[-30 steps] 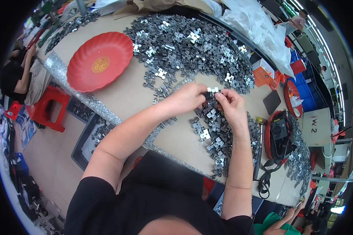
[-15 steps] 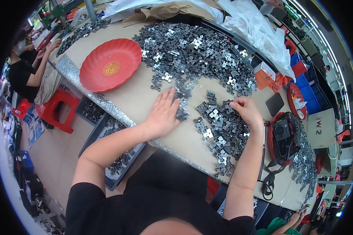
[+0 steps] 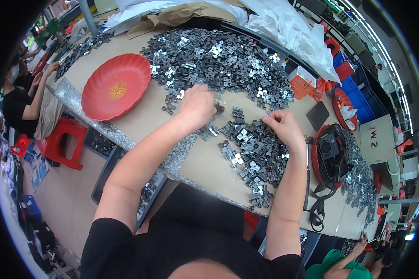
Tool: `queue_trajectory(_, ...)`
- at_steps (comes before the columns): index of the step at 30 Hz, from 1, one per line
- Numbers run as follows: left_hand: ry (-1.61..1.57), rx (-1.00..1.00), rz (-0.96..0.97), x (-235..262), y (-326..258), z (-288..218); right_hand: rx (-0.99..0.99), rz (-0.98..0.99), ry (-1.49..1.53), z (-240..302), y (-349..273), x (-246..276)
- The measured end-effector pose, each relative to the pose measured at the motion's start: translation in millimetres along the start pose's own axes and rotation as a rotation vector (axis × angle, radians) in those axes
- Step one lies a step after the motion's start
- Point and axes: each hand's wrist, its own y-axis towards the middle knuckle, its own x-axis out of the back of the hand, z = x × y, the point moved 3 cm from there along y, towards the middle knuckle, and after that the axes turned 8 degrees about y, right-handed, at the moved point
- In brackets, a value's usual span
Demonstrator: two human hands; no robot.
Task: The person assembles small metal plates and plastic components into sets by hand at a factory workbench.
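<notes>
A big heap of small stamped metal parts covers the far half of the tan table. A smaller pile of the same parts lies in front of me. My left hand rests knuckles up at the near edge of the big heap, its fingertips curled onto a dark metal part. My right hand sits with bent fingers on the upper edge of the smaller pile; whatever is under its fingers is hidden. A round red plate lies to the left, nothing in it.
At the far left, another person sits by a red stool. An orange box, a dark flat pad and a red tray with a black tool lie to the right. White plastic bags are heaped at the back.
A second ago both hands met over one part. They have separated: my left hand slid toward the big heap, and my right hand settled on the smaller pile.
</notes>
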Motion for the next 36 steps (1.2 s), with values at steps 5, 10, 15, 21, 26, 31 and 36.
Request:
queue_trajectory(5, 0.141, -0.045, 0.168, -18, 7, -9, -0.009, -0.064, 0.029, -9, 2, 4)
queue_trajectory(10, -0.027, -0.097, 0.092, -19, 5, -10, 0.016, -0.183, -0.18, -10, 28, 10)
queue_trajectory(15, -0.173, -0.073, -0.039, -24, 8, -2, 0.046, -0.373, -0.315, -3, 59, 2)
queue_trajectory(21, -1.422, 0.555, 0.27, -17, 14, 18, 0.211, -0.192, -0.533, 26, 75, -36)
queue_trajectory(26, -1.554, 0.448, 0.38, -36, 6, 14, 0.241, -0.097, -0.582, 2, 82, -42)
queue_trajectory(31, -1.553, 0.577, 0.29, -27, 2, 9, 0.332, -0.253, -0.821, 9, 64, -40)
queue_trajectory(36, -1.662, 0.517, 0.253, -33, 6, 11, 0.192, -0.38, -0.178, 10, 49, -18)
